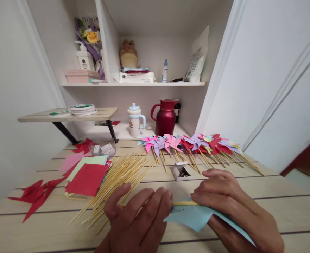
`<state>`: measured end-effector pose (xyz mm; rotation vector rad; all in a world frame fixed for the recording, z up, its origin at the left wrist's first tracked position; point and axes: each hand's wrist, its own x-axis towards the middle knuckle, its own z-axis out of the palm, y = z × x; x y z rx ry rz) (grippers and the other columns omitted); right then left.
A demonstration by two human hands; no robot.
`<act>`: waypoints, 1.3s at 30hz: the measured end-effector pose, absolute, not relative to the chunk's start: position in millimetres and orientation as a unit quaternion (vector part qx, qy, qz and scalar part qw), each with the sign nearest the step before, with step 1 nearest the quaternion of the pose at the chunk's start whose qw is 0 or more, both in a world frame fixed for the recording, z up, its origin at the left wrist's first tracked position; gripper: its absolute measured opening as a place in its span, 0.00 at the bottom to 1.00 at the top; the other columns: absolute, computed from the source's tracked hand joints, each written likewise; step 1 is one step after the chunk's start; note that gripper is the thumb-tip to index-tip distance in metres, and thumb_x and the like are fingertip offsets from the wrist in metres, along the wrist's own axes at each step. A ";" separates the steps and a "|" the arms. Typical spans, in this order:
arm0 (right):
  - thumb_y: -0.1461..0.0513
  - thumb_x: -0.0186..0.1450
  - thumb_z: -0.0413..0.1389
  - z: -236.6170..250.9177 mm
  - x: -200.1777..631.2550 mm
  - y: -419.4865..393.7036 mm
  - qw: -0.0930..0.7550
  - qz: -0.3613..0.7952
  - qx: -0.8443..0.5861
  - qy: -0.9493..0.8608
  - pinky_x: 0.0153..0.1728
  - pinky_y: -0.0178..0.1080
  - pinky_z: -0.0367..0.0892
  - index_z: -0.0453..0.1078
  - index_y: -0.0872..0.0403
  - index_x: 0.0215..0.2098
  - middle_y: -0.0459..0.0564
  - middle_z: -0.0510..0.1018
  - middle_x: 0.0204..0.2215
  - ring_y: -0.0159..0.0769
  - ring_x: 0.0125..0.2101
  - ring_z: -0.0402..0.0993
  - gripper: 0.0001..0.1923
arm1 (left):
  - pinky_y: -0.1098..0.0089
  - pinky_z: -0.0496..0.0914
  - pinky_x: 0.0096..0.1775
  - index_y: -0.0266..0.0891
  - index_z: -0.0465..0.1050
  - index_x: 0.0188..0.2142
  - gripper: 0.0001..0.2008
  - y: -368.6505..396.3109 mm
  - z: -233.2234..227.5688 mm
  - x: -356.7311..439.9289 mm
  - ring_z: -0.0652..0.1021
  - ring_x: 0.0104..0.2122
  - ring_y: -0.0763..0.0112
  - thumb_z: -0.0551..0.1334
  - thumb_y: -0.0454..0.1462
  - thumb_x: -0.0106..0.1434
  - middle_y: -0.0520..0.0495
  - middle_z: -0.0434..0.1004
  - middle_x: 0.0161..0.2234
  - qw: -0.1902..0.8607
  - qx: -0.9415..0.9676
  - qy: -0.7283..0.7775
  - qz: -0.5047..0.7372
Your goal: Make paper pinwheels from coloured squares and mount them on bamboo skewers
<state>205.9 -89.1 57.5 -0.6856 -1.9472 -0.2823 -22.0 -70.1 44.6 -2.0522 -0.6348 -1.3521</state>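
Note:
My left hand (140,218) is closed round one end of a thin wooden stick (182,203), low in the middle of the view. To its right, my right hand (234,207) is closed on a light blue paper pinwheel (191,216), its fingertips also touching the stick. The stick runs level between both hands, along the paper's upper edge. My fingers hide where the stick and paper meet. Just beyond the hands stands an open small white box (181,172) of metal pins. Left of my left hand lies a loose pile of wooden sticks (120,172).
Finished pinwheels (197,142) on sticks lie in a row at the back right. Red paper squares (87,179) and cut red paper (37,193) lie at left. Behind stand a cup (135,123), a red jug (165,117) and a small raised shelf (65,115).

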 end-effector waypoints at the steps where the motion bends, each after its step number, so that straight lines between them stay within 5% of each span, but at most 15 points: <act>1: 0.72 0.60 0.57 58.1 205.3 -89.4 0.505 -0.122 -0.284 -0.806 0.49 0.51 0.68 0.74 0.53 0.45 0.50 0.78 0.36 0.40 0.36 0.76 0.17 | 0.63 0.54 0.63 0.39 0.79 0.41 0.12 -70.5 45.0 -22.4 0.80 0.37 0.76 0.57 0.28 0.69 0.56 0.86 0.36 0.301 -0.775 -0.238 -0.502; 7: 0.73 0.59 0.56 67.3 202.3 -94.0 0.499 -0.156 -0.282 -0.804 0.47 0.47 0.71 0.74 0.54 0.43 0.49 0.80 0.32 0.37 0.33 0.78 0.16 | 0.65 0.52 0.64 0.40 0.79 0.36 0.07 -71.7 48.0 -19.8 0.80 0.34 0.77 0.65 0.28 0.63 0.58 0.86 0.33 0.315 -0.754 -0.241 -0.523; 20: 0.72 0.59 0.55 66.4 196.5 -98.3 0.522 -0.185 -0.306 -0.774 0.49 0.50 0.71 0.75 0.52 0.40 0.47 0.79 0.28 0.37 0.28 0.78 0.14 | 0.55 0.53 0.64 0.45 0.79 0.43 0.12 -67.9 28.2 -1.7 0.80 0.33 0.70 0.57 0.32 0.69 0.56 0.85 0.28 0.313 -0.690 -0.261 -0.598; 29: 0.68 0.64 0.60 58.1 206.2 -66.1 0.448 -0.196 -0.344 -0.802 0.54 0.52 0.63 0.73 0.51 0.37 0.43 0.80 0.29 0.34 0.30 0.78 0.06 | 0.58 0.62 0.54 0.42 0.77 0.41 0.08 -57.7 35.1 -0.6 0.79 0.34 0.71 0.59 0.33 0.69 0.53 0.84 0.36 0.113 -0.801 -0.318 -0.495; 33: 0.63 0.65 0.62 54.9 203.5 -58.7 0.458 -0.177 -0.365 -0.791 0.53 0.52 0.64 0.73 0.49 0.35 0.43 0.80 0.28 0.35 0.30 0.78 0.02 | 0.63 0.69 0.42 0.43 0.78 0.32 0.09 -52.0 23.4 3.4 0.78 0.29 0.70 0.60 0.31 0.66 0.54 0.82 0.28 0.010 -0.789 -0.342 -0.510; 39: 0.56 0.69 0.58 49.5 207.1 -58.9 0.549 -0.013 -0.446 -0.707 0.41 0.45 0.73 0.70 0.47 0.56 0.51 0.81 0.42 0.41 0.40 0.78 0.17 | 0.68 0.70 0.30 0.43 0.77 0.22 0.14 -54.3 22.8 14.8 0.78 0.26 0.67 0.58 0.38 0.63 0.52 0.80 0.23 -0.363 -0.690 -0.430 -0.456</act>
